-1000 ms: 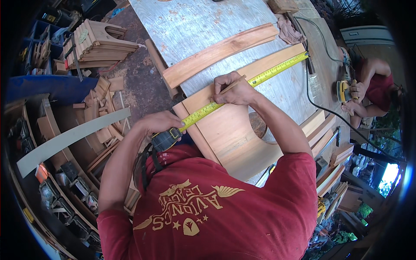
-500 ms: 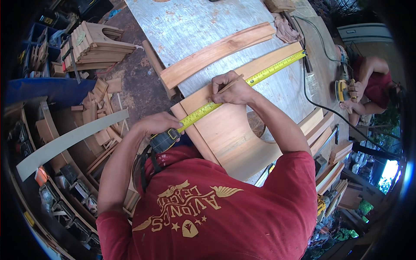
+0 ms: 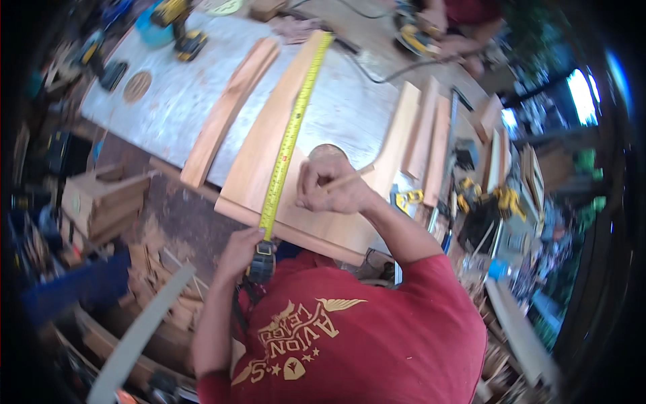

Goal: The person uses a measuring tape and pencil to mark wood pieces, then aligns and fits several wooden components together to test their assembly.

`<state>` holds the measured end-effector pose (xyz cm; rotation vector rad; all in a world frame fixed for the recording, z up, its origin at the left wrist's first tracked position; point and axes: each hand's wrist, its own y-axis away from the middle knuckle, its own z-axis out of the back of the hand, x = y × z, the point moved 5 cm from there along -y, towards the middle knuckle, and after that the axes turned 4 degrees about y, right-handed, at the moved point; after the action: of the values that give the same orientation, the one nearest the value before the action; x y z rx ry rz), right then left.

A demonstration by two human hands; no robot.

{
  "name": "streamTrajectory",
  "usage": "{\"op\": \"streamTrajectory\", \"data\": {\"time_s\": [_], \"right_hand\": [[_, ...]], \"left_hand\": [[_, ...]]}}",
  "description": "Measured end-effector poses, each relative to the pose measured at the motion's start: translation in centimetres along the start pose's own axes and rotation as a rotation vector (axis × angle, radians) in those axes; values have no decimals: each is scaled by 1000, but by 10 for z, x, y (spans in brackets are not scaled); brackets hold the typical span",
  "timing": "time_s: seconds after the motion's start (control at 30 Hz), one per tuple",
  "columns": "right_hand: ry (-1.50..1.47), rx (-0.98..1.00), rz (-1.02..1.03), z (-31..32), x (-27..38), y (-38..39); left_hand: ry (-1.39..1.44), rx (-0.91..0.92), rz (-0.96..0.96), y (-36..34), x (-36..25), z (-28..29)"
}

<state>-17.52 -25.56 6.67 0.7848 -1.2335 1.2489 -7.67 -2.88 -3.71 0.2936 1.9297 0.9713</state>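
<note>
My left hand (image 3: 242, 252) grips the dark case of a tape measure (image 3: 262, 261) at the near edge of a light wooden piece. Its yellow blade (image 3: 288, 138) stretches away along a long tapering arm of this wooden piece (image 3: 256, 155), up to the far tip. The piece has a curved cut-out on its right side and a strip along its near edge. My right hand (image 3: 335, 187) hovers over the piece, to the right of the blade, its fingers closed on a thin pencil (image 3: 348, 180). The hand is a little blurred.
A loose reddish board (image 3: 229, 114) lies left of the piece on the grey worktable (image 3: 161, 108). Yellow-and-black drills (image 3: 182, 34) stand at the far left. Stacked boards (image 3: 431, 135) and clamps lie right. Another person's hand (image 3: 434, 17) works a sander (image 3: 412, 35) at the far side.
The view has turned, so the blade now runs more straight ahead. My right hand has come off the blade to its right, still with the pencil. My left hand keeps the tape case.
</note>
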Motion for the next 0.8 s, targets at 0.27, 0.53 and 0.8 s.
{"op": "streamTrajectory", "data": {"time_s": [0.27, 0.53, 0.8], "right_hand": [[-3, -510, -474, -8, 44, 199], [-38, -671, -483, 37, 41, 287], [113, -609, -598, 140, -28, 265]], "left_hand": [[-71, 165, -224, -19, 7, -40], [-405, -48, -227, 123, 152, 4], [-532, 5, -100, 109, 149, -120]]}}
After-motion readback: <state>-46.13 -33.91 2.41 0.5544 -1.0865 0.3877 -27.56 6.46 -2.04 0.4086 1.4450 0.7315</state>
